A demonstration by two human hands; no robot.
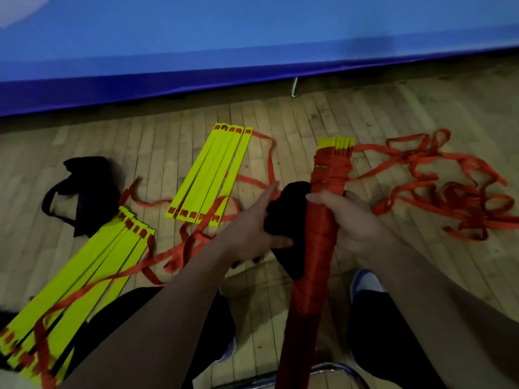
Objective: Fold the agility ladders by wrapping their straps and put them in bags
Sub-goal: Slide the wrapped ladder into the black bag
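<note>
A wooden plank floor (pixel 323 122) is seen from above, with a blue padded mat (pixel 196 46) filling the top of the frame.

At lower centre, a wrapped ladder bundle (pixel 317 242) is held upright. It is bound along nearly its whole length in red strap, with yellow rung ends showing at its top. The right hand (pixel 351 220) is curled round the bundle's middle, fingers closed on the strap wrapping. The left hand (pixel 252 228) holds a black bag (pixel 289 220) against the bundle's left side: the thumb is pressed into the fabric and the fingers are stretched out nearly straight.

A loose tangle of red strap (pixel 449 192) trails from the bundle's top across the right of the frame.

At centre, a flat stack of yellow rungs (pixel 210 172) lies on the floor. A second, longer stack (pixel 78 290) lies at lower left, with red strap draped across it. A second black bag (pixel 84 192) rests at middle left.

The bundle is judged stiff, light and long; a grip at its middle seems best, as the smooth strap may slip. The bag looks soft and limp, so its mouth would need to be held open by its rim.
</note>
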